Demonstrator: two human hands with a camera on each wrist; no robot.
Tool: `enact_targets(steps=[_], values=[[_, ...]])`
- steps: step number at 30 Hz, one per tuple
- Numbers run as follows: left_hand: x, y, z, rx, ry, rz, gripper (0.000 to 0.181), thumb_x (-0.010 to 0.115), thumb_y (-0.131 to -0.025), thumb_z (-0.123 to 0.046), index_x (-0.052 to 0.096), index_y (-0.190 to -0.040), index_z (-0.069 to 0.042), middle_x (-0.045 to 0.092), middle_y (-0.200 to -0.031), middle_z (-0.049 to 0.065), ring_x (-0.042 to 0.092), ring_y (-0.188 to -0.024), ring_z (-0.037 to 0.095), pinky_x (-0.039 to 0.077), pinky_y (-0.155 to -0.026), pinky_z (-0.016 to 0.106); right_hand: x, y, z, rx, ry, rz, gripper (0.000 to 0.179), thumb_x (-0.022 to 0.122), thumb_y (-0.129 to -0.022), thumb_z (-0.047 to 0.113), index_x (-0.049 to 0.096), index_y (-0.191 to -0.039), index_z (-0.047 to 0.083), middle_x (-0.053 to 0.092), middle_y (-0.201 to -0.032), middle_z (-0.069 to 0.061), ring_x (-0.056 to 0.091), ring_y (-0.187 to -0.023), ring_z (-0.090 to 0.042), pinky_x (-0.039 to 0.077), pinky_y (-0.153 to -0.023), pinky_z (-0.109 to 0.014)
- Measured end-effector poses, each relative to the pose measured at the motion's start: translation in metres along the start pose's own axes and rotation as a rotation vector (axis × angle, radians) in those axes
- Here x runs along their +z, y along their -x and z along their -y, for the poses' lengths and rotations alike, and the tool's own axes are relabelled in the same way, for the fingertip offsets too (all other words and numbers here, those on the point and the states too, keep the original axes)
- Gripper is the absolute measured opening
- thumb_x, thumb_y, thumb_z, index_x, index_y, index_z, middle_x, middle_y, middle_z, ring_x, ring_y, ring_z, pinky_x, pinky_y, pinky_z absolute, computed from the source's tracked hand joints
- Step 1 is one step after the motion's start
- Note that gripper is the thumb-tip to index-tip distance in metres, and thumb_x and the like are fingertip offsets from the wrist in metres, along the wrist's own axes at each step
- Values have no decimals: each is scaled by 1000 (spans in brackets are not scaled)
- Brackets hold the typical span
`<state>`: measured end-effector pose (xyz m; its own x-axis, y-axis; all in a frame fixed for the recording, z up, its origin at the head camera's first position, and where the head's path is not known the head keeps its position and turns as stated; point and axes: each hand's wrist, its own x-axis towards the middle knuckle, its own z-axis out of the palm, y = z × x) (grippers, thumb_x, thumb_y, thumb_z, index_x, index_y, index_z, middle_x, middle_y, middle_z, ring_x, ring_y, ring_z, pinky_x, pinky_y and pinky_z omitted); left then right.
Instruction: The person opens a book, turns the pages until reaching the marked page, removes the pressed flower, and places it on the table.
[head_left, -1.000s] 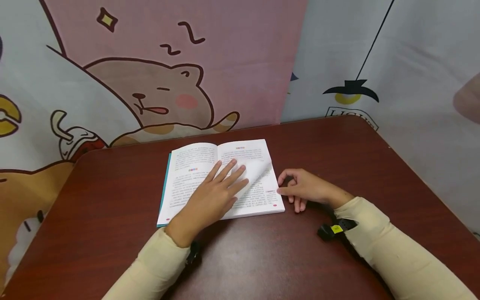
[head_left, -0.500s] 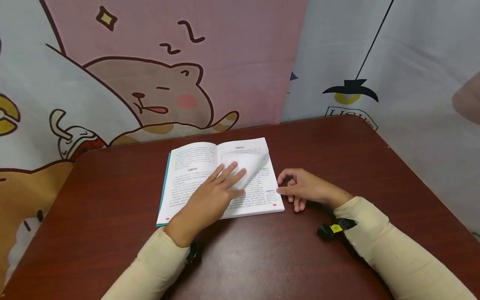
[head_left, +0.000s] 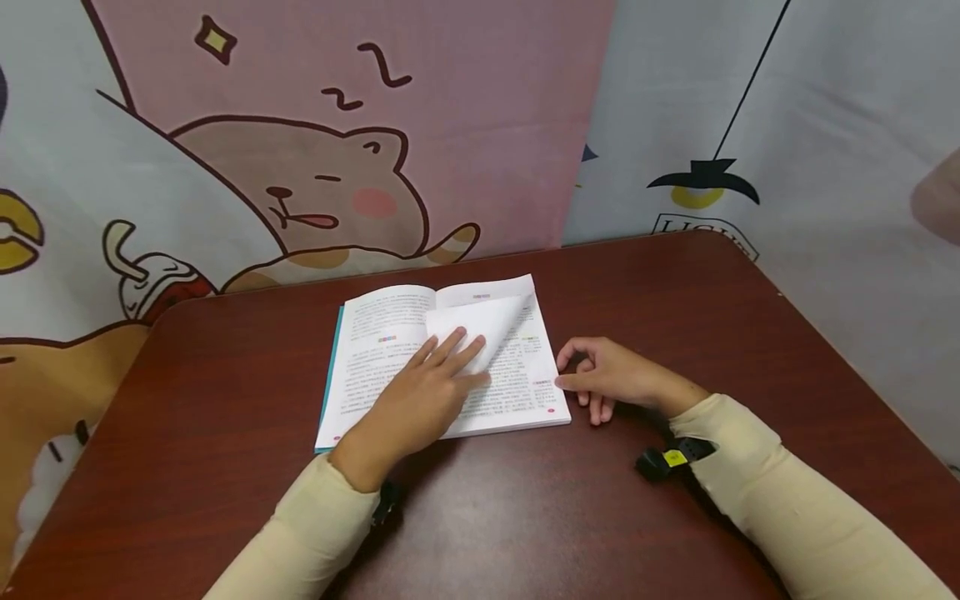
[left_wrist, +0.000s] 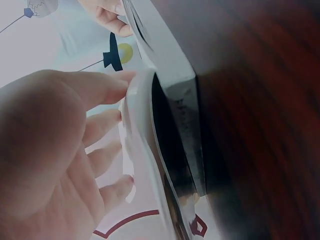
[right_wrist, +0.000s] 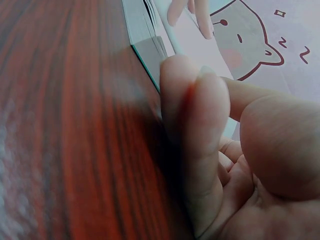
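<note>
Left hand [head_left: 420, 396]: fingers straight, spread, resting on curled page [head_left: 483, 321] | book [head_left: 375, 358]: lying spread on bench [head_left: 517, 517], its lower middle beneath left hand | curled page: bent leftward across book, under left fingertips | right hand [head_left: 615, 375]: loosely curled, empty, thumb at book's right edge, contact unclear

An open, teal-covered book [head_left: 517, 383] lies on the dark red-brown, wood-grained table [head_left: 517, 517].

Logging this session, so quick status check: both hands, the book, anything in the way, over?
Book open on table, page curled over. Left hand, fingers extended, touching that page, hiding some print. Right hand loosely bent beside book's right edge.
</note>
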<state>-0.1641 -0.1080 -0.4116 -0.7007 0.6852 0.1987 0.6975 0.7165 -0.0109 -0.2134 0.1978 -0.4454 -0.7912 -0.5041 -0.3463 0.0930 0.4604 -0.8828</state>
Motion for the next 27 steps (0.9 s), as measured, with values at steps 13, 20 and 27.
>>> enact_targets(steps=[13, 20, 27], values=[[0, 0, 1, -69, 5, 39, 40, 65, -95, -16, 64, -135, -19, 42, -158, 3, 30, -151, 29, 31, -118, 56, -1, 0, 0, 23, 4, -6, 34, 71, -93, 21, 51, -115, 5, 59, -68, -10, 65, -45, -24, 54, -42, -34], [1, 0, 2, -85, 4, 50, 42, 66, -95, -18, 63, -137, -20, 42, -158, 5, 31, -151, 31, 33, -117, 58, -1, 1, 1, 24, 5, -8, 34, 71, -93, 21, 51, -115, 5, 59, -67, -10, 65, -45, -23, 53, -42, -34], [3, 1, 3, -104, 4, 57, 44, 66, -95, -19, 60, -139, -19, 41, -159, 9, 32, -150, 34, 33, -116, 59, -1, 1, 0, 22, 5, -3, 35, 71, -93, 21, 50, -115, 4, 58, -68, -10, 65, -45, -22, 53, -42, -33]])
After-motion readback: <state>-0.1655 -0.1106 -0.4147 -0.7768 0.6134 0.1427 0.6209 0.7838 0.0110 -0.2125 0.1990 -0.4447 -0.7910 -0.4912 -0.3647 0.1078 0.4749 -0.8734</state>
